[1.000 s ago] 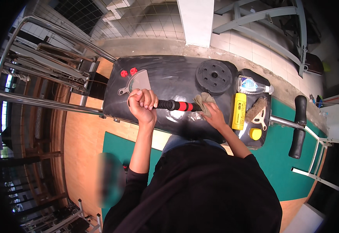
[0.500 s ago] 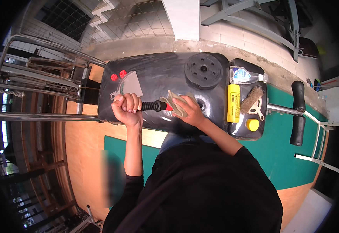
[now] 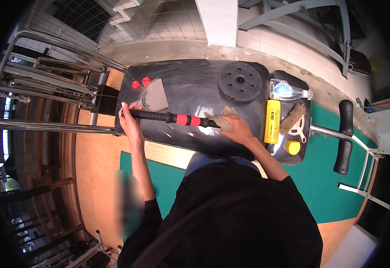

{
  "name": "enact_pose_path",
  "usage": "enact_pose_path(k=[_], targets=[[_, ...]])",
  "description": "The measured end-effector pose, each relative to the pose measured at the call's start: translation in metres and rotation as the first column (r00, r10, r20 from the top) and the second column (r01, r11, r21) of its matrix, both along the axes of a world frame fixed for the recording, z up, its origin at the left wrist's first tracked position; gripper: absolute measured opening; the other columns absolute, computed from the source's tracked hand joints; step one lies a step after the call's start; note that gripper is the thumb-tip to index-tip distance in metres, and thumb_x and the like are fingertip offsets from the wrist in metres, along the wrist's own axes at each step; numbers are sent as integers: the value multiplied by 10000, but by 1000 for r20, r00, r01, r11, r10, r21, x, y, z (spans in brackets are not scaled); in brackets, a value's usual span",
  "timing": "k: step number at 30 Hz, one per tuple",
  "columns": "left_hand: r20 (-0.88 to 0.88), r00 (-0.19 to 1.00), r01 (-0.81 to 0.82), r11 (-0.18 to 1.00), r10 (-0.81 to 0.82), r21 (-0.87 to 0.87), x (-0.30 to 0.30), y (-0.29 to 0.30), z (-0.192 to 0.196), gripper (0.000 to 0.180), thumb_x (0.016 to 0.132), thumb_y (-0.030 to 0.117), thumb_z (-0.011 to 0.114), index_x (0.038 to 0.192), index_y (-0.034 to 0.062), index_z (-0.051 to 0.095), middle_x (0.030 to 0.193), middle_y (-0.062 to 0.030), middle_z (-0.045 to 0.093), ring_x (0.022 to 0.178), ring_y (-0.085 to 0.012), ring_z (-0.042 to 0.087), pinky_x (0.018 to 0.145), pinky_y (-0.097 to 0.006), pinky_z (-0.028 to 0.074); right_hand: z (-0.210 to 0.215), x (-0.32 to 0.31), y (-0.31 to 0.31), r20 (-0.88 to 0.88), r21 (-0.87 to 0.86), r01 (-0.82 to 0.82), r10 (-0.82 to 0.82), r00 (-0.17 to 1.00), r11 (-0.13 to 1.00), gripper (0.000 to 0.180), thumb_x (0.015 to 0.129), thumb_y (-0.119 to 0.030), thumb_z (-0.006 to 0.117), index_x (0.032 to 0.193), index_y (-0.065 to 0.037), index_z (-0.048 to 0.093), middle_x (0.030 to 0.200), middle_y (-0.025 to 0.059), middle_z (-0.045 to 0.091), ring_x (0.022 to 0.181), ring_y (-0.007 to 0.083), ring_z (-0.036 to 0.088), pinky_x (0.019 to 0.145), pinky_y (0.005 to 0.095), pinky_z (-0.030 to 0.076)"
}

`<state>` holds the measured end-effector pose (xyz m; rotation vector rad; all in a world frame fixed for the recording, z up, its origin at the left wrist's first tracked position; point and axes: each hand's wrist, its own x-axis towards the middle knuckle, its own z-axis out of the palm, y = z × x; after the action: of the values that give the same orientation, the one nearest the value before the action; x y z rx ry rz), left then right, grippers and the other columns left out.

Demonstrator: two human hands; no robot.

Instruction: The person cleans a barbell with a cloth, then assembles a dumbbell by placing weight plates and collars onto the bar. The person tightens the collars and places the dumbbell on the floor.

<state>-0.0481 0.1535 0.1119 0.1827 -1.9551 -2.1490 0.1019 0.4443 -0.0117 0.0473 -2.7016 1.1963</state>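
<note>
A black dumbbell bar with threaded ends and red grip bands spans the space between my hands, above the black padded bench. My left hand holds its left end, thumb and fingertips around the tip. At the other end, my right hand grips a beige cloth folded around the bar, which hides the tip there. Just beyond my left hand lies a small grey dustpan, and past it two red star nuts. A round black weight plate rests on the bench beyond my right hand.
On the bench's right section are a clear bottle, a yellow bottle, a bristle brush and a yellow cap. A chrome frame stands left; padded rollers stick out right.
My left hand has shifted left to the bar's tip and its grip has loosened. My right hand has slid the cloth rightward off the red bands, so more of the bar shows.
</note>
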Motion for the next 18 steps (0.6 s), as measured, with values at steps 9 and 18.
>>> enact_pose_path(k=[9,18], targets=[[89,682,22,-102,-726,-995,71,64,31,923,554,540,760,1289,96,423,1284,-78,449,1263,-260,359,1078,-559,127,108,-7,18,427,-20,-128,124,896,992,357,574,-218,717,913,-111,681,757,138,658,742,338,627,693,406,486],[357,622,411,-98,-697,-906,68,88,-40,197,675,265,654,669,69,628,573,-166,585,587,-352,606,562,-448,487,130,2,18,406,235,-231,120,906,944,407,579,-207,747,967,-113,667,776,121,663,740,298,644,689,401,490]])
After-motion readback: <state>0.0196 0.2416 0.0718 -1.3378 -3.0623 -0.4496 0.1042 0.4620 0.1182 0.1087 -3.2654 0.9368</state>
